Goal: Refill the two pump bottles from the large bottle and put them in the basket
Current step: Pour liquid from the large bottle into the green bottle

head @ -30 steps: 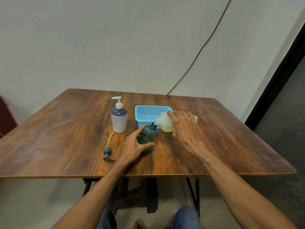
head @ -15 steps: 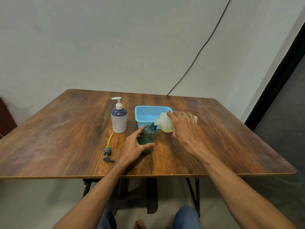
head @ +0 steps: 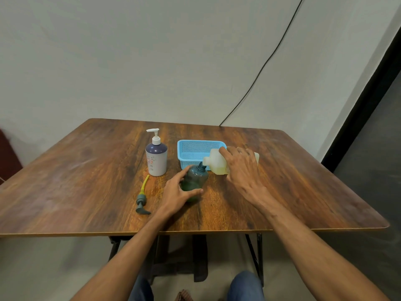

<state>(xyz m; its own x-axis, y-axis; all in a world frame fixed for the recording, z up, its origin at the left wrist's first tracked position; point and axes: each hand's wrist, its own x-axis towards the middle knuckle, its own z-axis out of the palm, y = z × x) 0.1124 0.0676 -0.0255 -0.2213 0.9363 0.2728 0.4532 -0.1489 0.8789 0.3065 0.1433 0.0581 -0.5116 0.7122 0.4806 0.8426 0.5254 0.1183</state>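
The large bottle (head: pixel 217 162), tipped on its side in the right hand's (head: pixel 240 168) grip, has its mouth at the neck of the green bottle (head: pixel 193 178), which the left hand (head: pixel 176 192) clasps upright on the table (head: pixel 282 181) before the basket (head: pixel 196 152). Nothing has shifted over the past second — pouring evidently continues. The stream and fill level cannot be made out. The pump (head: pixel 142 197) lies apart; the white pump bottle (head: pixel 156 158) stands untouched.

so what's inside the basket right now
The blue basket shows only its mesh floor; neither pump bottle is in it. Its front right corner is covered by the tilted large bottle and the right hand, so that part cannot be seen.
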